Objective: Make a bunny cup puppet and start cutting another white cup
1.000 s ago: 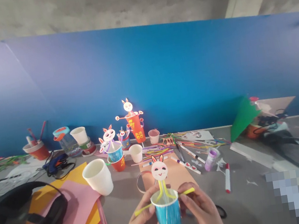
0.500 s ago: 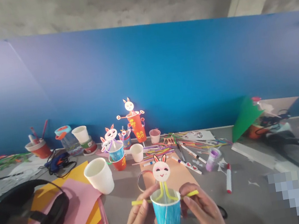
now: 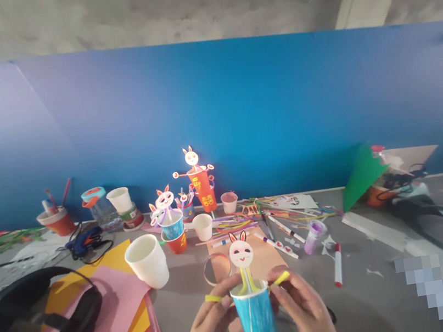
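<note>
Your L hand (image 3: 212, 325) & R hand (image 3: 305, 309), backs angled outward, fingers curled, ea. pinching an end of the yellow straws (image 3: 281, 278) btwn thumb & index, blue cup (image 3: 258, 324) near-upright btwn them at btm ctr, rabbit face (image 3: 241, 253) above rim.

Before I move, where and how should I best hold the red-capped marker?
Probably pinch the red-capped marker across the middle of its white barrel, from above and slightly right: it lies flat, pointing away from you, and a paper scrap sits left of its far end.
</note>
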A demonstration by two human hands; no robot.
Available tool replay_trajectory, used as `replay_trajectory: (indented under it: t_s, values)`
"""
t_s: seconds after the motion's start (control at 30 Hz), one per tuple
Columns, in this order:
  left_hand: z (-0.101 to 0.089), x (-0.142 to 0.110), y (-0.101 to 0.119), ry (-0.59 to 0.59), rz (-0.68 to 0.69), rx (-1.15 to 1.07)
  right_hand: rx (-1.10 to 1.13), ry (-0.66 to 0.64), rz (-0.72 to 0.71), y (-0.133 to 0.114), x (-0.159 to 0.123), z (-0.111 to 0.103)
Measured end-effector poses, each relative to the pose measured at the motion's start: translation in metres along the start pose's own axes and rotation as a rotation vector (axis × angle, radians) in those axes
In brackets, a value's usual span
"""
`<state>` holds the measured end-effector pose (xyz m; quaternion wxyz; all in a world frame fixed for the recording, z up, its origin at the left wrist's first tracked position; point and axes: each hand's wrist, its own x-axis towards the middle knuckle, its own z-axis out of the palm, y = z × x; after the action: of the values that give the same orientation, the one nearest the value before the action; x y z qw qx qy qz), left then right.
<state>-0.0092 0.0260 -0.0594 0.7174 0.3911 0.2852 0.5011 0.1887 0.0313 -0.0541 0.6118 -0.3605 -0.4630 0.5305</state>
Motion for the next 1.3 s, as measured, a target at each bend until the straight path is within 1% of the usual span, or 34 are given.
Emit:
replay_trajectory:
  t_s: [0.07, 0.13, 0.2, 0.3, 0.4, 0.47, 0.53, 0.63, 0.73, 0.8, 0.87, 0.97, 1.03, 1.07, 1.13, 1.17, 1.2, 1.27, 1.3]
  values:
    - [0.003, 0.001, 0.003, -0.040, 0.035, -0.039, 0.003, -0.042, -0.018, 0.000, 0.000, -0.002]
    - [0.006, 0.001, 0.005, -0.043, 0.072, -0.059, 0.009, -0.082, -0.031, -0.001, 0.001, -0.004]
    - [0.008, 0.002, 0.006, -0.033, 0.089, -0.056, 0.001, -0.095, -0.047, -0.001, 0.001, -0.004]
    - [0.010, 0.002, 0.003, -0.008, 0.048, -0.021, -0.062, -0.034, -0.079, -0.002, 0.001, -0.003]
    - [0.011, 0.000, 0.002, 0.091, 0.010, 0.053, -0.129, 0.049, -0.082, 0.000, 0.001, -0.003]
    - [0.010, -0.001, 0.002, 0.123, 0.011, 0.113, -0.142, 0.037, -0.077, 0.002, 0.001, -0.003]
    - [0.010, -0.002, 0.004, 0.106, 0.023, 0.172, -0.114, 0.007, -0.076, 0.005, 0.001, -0.003]
    - [0.009, -0.001, 0.006, 0.095, 0.122, 0.215, -0.018, 0.023, -0.070, 0.007, -0.001, -0.001]
    - [0.010, 0.003, 0.008, 0.170, 0.248, 0.202, 0.014, 0.035, -0.074, 0.004, -0.003, -0.001]
    - [0.013, 0.005, 0.010, 0.217, 0.294, 0.188, -0.062, 0.009, -0.098, 0.002, -0.004, -0.003]
    - [0.016, 0.005, 0.013, 0.228, 0.312, 0.180, -0.172, -0.014, -0.132, 0.001, -0.004, -0.005]
    - [0.018, 0.005, 0.016, 0.237, 0.302, 0.218, -0.261, 0.036, -0.183, 0.001, -0.003, -0.006]
    - [0.016, 0.005, 0.016, 0.218, 0.283, 0.274, -0.263, 0.083, -0.203, 0.001, -0.001, -0.006]
    - [0.015, 0.004, 0.016, 0.180, 0.272, 0.297, -0.255, 0.103, -0.208, 0.001, -0.001, -0.006]
    - [0.012, 0.003, 0.014, 0.063, 0.271, 0.333, -0.228, 0.133, -0.209, 0.000, 0.000, -0.004]
    - [0.011, 0.002, 0.013, 0.016, 0.289, 0.350, -0.208, 0.148, -0.202, -0.001, -0.001, -0.002]
    - [0.011, 0.002, 0.012, -0.007, 0.319, 0.373, -0.179, 0.160, -0.193, -0.001, -0.002, 0.000]
    - [0.012, 0.000, 0.011, 0.004, 0.401, 0.424, -0.087, 0.162, -0.155, -0.001, -0.006, 0.005]
    - [0.013, 0.000, 0.011, 0.018, 0.434, 0.444, -0.023, 0.136, -0.122, -0.001, -0.009, 0.008]
